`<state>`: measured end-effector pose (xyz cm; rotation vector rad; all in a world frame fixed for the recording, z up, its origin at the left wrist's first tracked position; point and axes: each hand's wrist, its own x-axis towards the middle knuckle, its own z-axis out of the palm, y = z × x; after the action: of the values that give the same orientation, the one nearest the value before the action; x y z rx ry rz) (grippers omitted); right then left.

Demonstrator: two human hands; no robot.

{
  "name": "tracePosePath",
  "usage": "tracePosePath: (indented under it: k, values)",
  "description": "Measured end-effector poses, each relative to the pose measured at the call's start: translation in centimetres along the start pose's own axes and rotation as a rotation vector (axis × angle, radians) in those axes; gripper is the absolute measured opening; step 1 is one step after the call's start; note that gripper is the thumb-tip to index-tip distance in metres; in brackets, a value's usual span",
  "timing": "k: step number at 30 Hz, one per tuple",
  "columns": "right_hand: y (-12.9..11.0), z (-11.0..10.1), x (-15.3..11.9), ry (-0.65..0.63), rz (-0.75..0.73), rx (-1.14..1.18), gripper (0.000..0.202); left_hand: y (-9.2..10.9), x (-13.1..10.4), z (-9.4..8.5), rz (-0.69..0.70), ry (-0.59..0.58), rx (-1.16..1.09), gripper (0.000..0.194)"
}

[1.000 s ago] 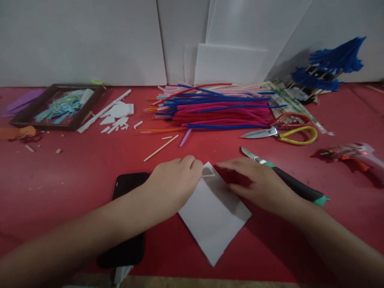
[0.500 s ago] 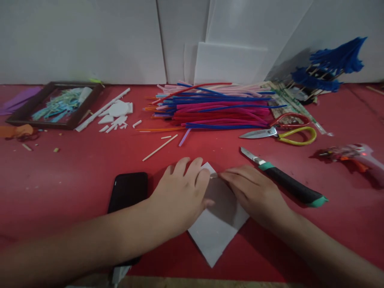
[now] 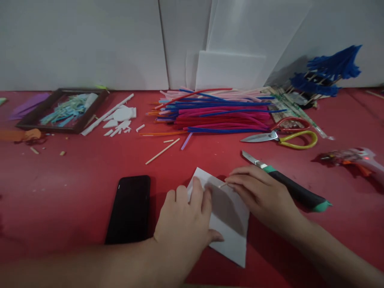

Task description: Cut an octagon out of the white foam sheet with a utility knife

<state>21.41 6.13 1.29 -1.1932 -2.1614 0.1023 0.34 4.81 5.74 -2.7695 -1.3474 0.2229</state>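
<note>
White card (image 3: 230,228) turned, near corner now further right, between phone (image 3: 129,210) and knife (image 3: 295,190); left hand (image 3: 184,224) spread on its left side, right hand (image 3: 261,190) pinching short stick (image 3: 222,185) over far edge

Table (image 3: 75,172): is stretching red and wide
Wall (image 3: 81,44): is standing grey behind, a dark seam (image 3: 164,44) running down it
White sheets (image 3: 229,69): are leaning against the wall
Light: is falling dimly
</note>
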Motion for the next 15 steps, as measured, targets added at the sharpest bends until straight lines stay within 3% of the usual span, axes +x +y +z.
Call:
tracePosePath:
  k: [3, 5, 10, 13, 15]
  values:
    - [-0.5, 0.4, -0.2, -0.01, -0.025, 0.036, 0.023, -0.2, -0.5, -0.1, -0.025, 0.239, 0.014, 0.079]
    - [-0.8, 0.6, -0.4, -0.015, -0.049, 0.051, 0.023, -0.3, -0.9, -0.4, -0.015, 0.333, 0.022, 0.07]
    - [-1.2, 0.9, -0.9, -0.04, -0.118, 0.066, 0.025, 1.0, -1.6, 0.8, 0.278, 0.46, -0.012, 0.028]
    - [-1.5, 0.8, -1.0, -0.069, -0.124, 0.064, 0.026, 2.3, -1.7, 2.1, 0.202, 0.618, 0.038, 0.019]
    - [-1.6, 0.8, -0.9, -0.088, -0.117, 0.068, 0.026, 2.6, -1.9, 2.4, 0.197, 0.577, 0.063, 0.024]
